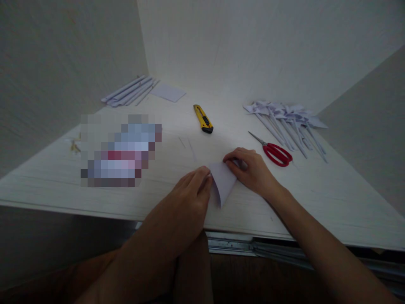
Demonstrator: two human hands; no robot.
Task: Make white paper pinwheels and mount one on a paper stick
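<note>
Between my two hands, over the front of the white table, is a small sheet of white paper (224,181), bent so that one corner points toward me. My left hand (193,192) pinches its left edge, fingers pressed together. On the upper right edge my right hand (248,166) closes thumb against fingers. Just beyond the right hand lie scissors (278,155) with red handles, blades pointing up and left. A yellow utility knife (203,119) with a black end rests farther back, near the middle.
Paper pinwheels (287,116) on rolled sticks are heaped at the back right. Several rolled paper tubes (129,93) and a flat stack of paper (168,91) lie at the back left. A blurred-out object (123,152) is at left. Walls enclose the table (332,190).
</note>
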